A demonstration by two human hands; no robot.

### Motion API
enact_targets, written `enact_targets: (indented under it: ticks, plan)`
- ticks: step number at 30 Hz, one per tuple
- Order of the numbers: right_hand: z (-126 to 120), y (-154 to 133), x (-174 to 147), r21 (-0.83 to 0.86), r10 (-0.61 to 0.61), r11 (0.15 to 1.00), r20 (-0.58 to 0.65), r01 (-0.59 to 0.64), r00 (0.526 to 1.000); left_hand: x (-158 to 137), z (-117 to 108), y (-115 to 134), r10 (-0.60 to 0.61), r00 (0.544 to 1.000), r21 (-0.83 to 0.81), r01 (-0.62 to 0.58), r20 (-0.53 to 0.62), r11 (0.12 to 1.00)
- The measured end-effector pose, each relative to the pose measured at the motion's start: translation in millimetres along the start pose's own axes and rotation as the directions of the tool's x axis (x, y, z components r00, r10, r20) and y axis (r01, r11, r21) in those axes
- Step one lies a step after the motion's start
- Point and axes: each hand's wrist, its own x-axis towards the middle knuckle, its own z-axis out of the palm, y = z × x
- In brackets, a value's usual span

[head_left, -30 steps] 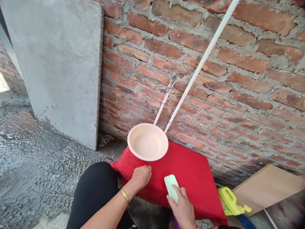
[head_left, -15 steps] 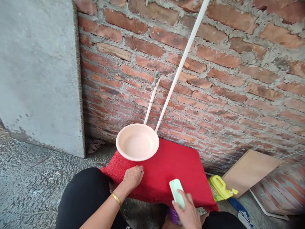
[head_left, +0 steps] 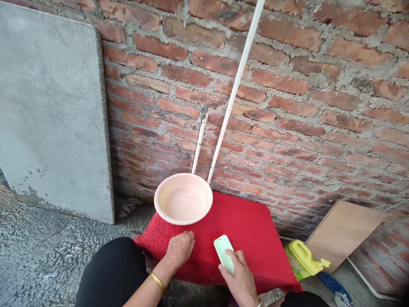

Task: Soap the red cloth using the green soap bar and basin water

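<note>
My left hand point(head_left: 180, 248), with a gold bangle at the wrist, rests as a loose fist on the red cloth point(head_left: 246, 226), just in front of the pale pink basin point(head_left: 183, 200). No thing shows in its curled fingers. In my right hand point(head_left: 239, 273) is a pale green oblong thing with rounded corners and a small hole near its far end point(head_left: 223, 251). It is tilted over the front part of the cloth; its underside is hidden. The basin stands on the cloth's back left and looks empty inside.
A brick wall point(head_left: 287, 136) rises behind, with a white pipe point(head_left: 234, 91) and a tap point(head_left: 202, 115) on a shorter pipe. At left leans a grey slab point(head_left: 54, 111). To the right are a yellow-green jug point(head_left: 303, 258), a brown board point(head_left: 343, 234) and a blue slipper point(head_left: 335, 288).
My right hand has moved left and slightly up over the cloth, carrying the green thing. My left hand keeps its place by the basin. The view has tilted a little upward.
</note>
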Motion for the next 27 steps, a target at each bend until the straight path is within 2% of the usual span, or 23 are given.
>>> enact_targets:
  ticks: [1, 3, 5, 7, 9, 11, 12, 16, 18, 19, 21, 23, 25, 27]
  plan:
    - [3.6, -2.0, 2.4, 0.008, -0.021, 1.000, 0.002, 0.021, 1.000, 0.2, -0.2, -0.4, -0.004, 1.000, -0.010, 0.004, -0.001, 1.000]
    - [2.9, 11.5, 5.0, 0.011, 0.011, 1.000, -0.002, -0.011, 1.000, 0.7, -1.1, -0.7, -0.005, 1.000, -0.027, 0.005, 0.003, 1.000]
    - [-7.7, 40.3, 6.0, -0.009, 0.127, 0.992, -0.032, -0.128, 0.991, 0.9, -2.9, 0.1, 0.000, 1.000, -0.035, 0.001, 0.011, 0.999]
    - [-23.6, 68.5, 7.5, -0.035, 0.264, 0.963, -0.077, -0.267, 0.962, 0.7, -4.9, 1.2, 0.000, 1.000, -0.036, 0.000, 0.019, 0.999]
    - [-36.5, 80.7, 9.9, -0.034, 0.349, 0.935, -0.105, -0.354, 0.931, 0.4, -6.1, 1.8, 0.000, 1.000, -0.033, 0.000, 0.024, 0.999]
    - [-39.1, 69.6, 13.1, -0.008, 0.353, 0.935, -0.099, -0.355, 0.931, 0.6, -5.2, 1.4, 0.007, 1.000, -0.025, -0.007, 0.024, 1.000]
    - [-35.8, 56.0, 14.9, 0.010, 0.316, 0.949, -0.091, -0.317, 0.944, 1.0, -3.9, 0.9, 0.010, 1.000, -0.019, -0.009, 0.022, 1.000]
    - [-7.7, -17.8, 25.4, 0.085, 0.026, 0.996, -0.039, -0.022, 0.999, 3.8, 2.6, -2.7, 0.003, 1.000, -0.011, -0.003, 0.006, 1.000]
    - [1.6, -38.9, 32.7, 0.093, -0.076, 0.993, -0.012, 0.077, 0.997, 4.5, 3.7, -4.3, 0.000, 1.000, -0.020, 0.000, -0.007, 1.000]
    - [2.7, -40.3, 36.3, 0.084, -0.083, 0.993, -0.004, 0.083, 0.997, 4.3, 3.5, -4.6, 0.001, 1.000, -0.024, -0.001, -0.011, 1.000]
    - [-2.9, -23.8, 42.3, 0.052, -0.009, 0.999, 0.000, 0.009, 1.000, 3.2, 1.6, -4.2, 0.003, 1.000, -0.027, -0.003, -0.008, 1.000]
    - [-17.0, 10.1, 45.6, 0.026, 0.158, 0.987, -0.029, -0.157, 0.987, 1.9, -1.2, -2.5, 0.010, 1.000, -0.022, -0.010, 0.012, 1.000]
    - [-34.4, 45.2, 46.2, 0.016, 0.327, 0.945, -0.085, -0.327, 0.941, 1.5, -3.1, -0.9, 0.016, 1.000, -0.009, -0.016, 0.026, 1.000]
    - [-47.1, 65.0, 45.2, 0.025, 0.425, 0.904, -0.141, -0.426, 0.894, 2.3, -2.7, -0.3, 0.016, 0.999, 0.005, -0.016, 0.029, 1.000]
